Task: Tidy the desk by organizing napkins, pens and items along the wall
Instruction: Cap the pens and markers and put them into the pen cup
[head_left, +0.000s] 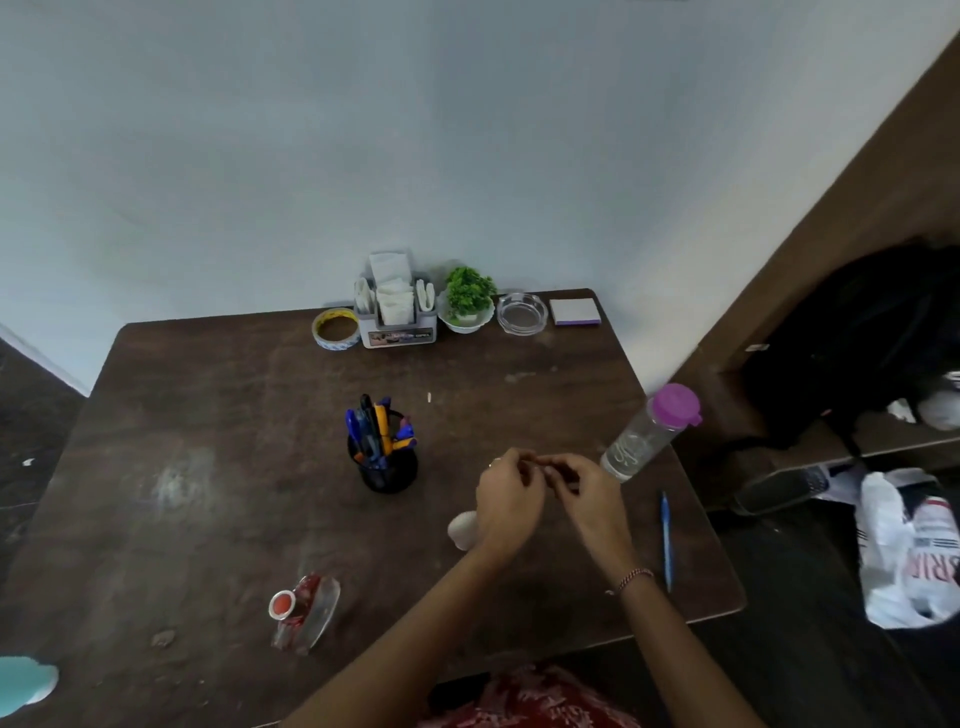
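Note:
My left hand (508, 499) and my right hand (589, 491) meet fingertip to fingertip above the desk (218, 415), right of centre. Their curled fingers pinch a small dark item (543, 461) between them; it is too small to identify. A black pen holder (388, 467) full of blue and orange pens stands left of my hands. One blue pen (666, 540) lies loose near the right edge. A grey napkin holder (397, 317) with white napkins stands at the wall. A white rounded object (462, 530) lies partly hidden under my left wrist.
Along the wall stand a tape roll (336, 328), a small plant in a white bowl (467, 304), a glass ashtray (522, 313) and a sticky-note pad (575, 312). A purple-capped clear bottle (649, 431) stands at the right edge. A red-capped glass bottle (304, 610) lies front left.

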